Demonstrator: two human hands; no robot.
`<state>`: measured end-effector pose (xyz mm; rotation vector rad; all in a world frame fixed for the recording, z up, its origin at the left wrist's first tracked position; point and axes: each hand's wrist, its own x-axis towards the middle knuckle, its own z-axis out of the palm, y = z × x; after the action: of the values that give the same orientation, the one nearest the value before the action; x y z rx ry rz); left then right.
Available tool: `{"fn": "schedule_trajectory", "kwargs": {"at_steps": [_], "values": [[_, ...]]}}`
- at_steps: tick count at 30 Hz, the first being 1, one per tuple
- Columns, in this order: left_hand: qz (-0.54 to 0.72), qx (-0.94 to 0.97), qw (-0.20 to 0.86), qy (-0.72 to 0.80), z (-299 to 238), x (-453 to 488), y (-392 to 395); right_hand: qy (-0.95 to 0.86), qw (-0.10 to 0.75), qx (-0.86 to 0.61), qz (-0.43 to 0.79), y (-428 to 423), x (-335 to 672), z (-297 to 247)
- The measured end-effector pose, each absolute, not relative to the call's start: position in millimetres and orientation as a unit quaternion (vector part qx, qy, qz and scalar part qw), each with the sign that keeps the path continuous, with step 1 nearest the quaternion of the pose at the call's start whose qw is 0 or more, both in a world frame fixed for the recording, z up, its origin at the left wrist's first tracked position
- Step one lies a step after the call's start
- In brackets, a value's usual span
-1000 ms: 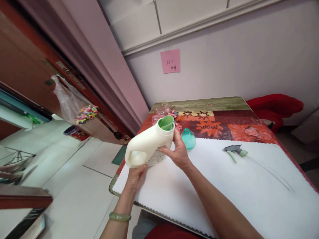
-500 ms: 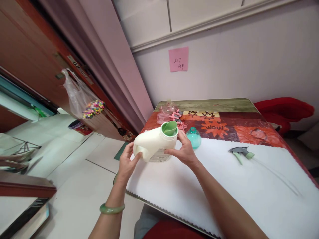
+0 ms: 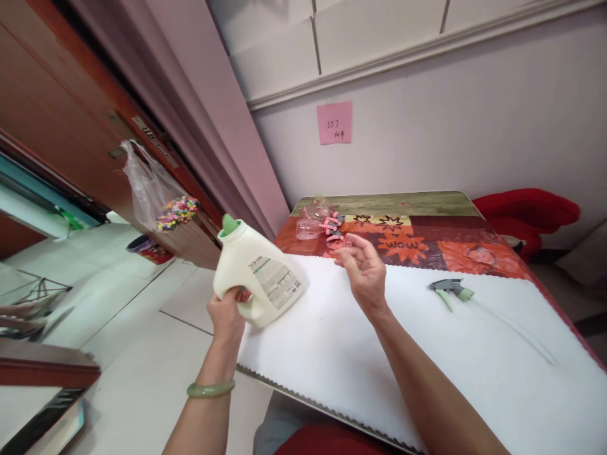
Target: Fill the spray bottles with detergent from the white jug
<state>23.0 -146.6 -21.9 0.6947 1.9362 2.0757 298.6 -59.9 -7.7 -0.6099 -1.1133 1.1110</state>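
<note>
the left hand [image 3: 227,313] is closed around the handle of a cream jug [image 3: 277,272], which leans to the left by the left edge of the tabletop [image 3: 403,202]. the jug's green spout [image 3: 230,224] points up past that edge, and its printed label faces the person; whether its base touches the white mat [image 3: 332,366] i cannot tell. the right hand [image 3: 367,278] is raised toward the middle of the tabletop, fingers half curled and thumb near them; whether they pinch anything i cannot tell. beyond it, near the far left corner, lie clear pink bottles [image 3: 309,227] with pink-and-grey spray heads [image 3: 334,224] just beside them. a grey-and-green trigger sprayer [image 3: 448,291] lies on the mat, its clear tube [image 3: 516,332] stretching toward the right edge.
</note>
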Motion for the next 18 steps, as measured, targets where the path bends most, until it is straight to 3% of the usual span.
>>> {"fn": "schedule_trajectory", "kwargs": {"at_steps": [6,18], "values": [[0.732,0.184,0.052,0.654,-18.7,9.2,-126.4,-0.434,0.728,-0.296,0.441,-58.7,311.7,8.1],[0.702,0.202,0.059,0.68,-49.2,10.3,-112.1,-0.434,0.72,-0.297,0.453,-73.8,301.1,15.8]]}}
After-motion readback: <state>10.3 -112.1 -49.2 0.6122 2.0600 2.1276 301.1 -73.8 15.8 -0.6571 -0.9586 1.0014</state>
